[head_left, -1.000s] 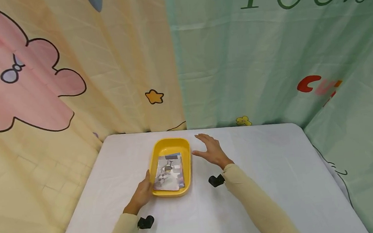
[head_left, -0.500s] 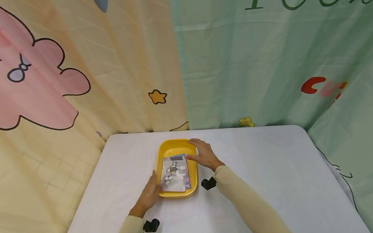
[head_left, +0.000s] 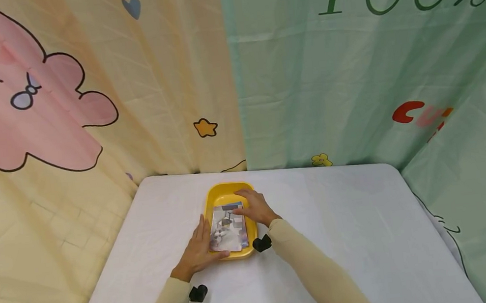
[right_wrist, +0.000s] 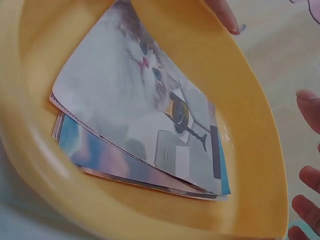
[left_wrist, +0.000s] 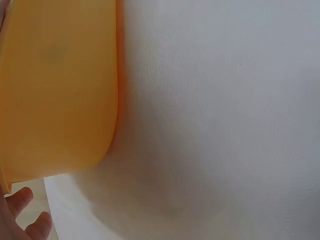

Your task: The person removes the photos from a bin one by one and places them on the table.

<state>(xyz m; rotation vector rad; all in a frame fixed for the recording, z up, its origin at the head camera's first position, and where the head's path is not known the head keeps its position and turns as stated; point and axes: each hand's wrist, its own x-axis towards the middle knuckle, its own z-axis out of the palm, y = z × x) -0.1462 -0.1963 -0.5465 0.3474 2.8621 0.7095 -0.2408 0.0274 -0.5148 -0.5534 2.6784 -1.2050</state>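
Note:
A yellow plastic tray point(head_left: 225, 191) stands on the white-covered table and holds a small stack of picture cards point(head_left: 226, 229). In the right wrist view the top card point(right_wrist: 117, 95) shows a white cat and a glass; a blue and pink card sticks out beneath. My left hand point(head_left: 196, 251) lies against the tray's near left corner, fingers extended along its side, thumb along the near rim. Over the tray's right side, my right hand point(head_left: 255, 208) hovers with fingers spread, its thumb overlapping the cards' upper right corner in the head view.
The table point(head_left: 331, 226) has a white cloth and reaches back to hanging curtains point(head_left: 306, 75) in yellow and green. Black wrist cameras point(head_left: 198, 293) sit on both wrists, the right one close beside the tray's rim.
My right hand has moved left from beside the tray to over the cards. My left hand has shifted forward at the corner, its thumb now along the near rim.

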